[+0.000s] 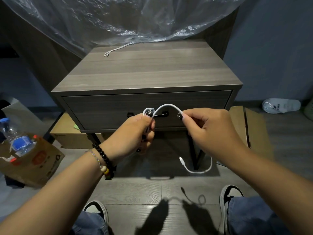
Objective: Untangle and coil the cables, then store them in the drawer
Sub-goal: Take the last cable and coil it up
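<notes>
A white cable [166, 106] arches between my two hands in front of the nightstand's drawer [145, 107], which is shut. My left hand [135, 133] grips several small loops of the cable in its fist. My right hand [208, 126] pinches the cable between thumb and forefinger. Below my right hand the cable's free end [194, 168] hangs down in a curve, ending in a small white plug. A second white cord [116, 49] lies on the back left of the nightstand top [149, 72].
Clear plastic sheeting [118, 19] hangs behind the nightstand. On the floor at left are a cardboard box [33, 163] and a water bottle [18, 139]. Flat cardboard boxes [71, 133] lie under the nightstand, and a white slipper [281, 106] sits at right. My shoes [228, 194] are below.
</notes>
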`<state>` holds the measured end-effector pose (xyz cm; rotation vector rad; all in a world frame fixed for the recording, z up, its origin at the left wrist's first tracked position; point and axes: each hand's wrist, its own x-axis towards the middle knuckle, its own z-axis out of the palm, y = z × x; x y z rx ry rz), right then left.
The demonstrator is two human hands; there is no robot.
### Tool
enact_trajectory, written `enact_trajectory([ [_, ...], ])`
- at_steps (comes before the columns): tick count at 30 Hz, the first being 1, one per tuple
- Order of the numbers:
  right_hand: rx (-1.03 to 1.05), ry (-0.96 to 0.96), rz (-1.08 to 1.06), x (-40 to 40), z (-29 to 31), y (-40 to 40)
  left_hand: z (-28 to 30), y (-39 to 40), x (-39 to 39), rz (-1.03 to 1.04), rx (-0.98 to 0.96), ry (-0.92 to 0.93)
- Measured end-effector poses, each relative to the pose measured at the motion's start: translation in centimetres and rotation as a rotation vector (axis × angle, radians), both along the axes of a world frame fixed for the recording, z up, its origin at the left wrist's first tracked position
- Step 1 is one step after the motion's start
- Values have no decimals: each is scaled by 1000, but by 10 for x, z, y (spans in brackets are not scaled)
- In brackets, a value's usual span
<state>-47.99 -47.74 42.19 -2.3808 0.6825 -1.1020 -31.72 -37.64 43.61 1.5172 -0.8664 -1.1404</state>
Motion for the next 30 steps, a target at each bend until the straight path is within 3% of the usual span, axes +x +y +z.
enact_trajectory([
  [11, -509, 260, 13, 7, 1, 18, -7, -2, -6, -90, 98, 60],
  [18, -563, 344, 53, 11, -2, 29, -10, -3, -8, -105, 55, -54],
  [25, -390, 355, 52, 8, 2, 35, -9, -8, -6, -14, -69, -165],
  [28, -47, 322, 120, 8, 4, 38, -9, -11, -2, 75, -141, -256],
  [30, 222, 295, 183, 6, 6, 38, -6, -15, 3, 167, -193, -200],
])
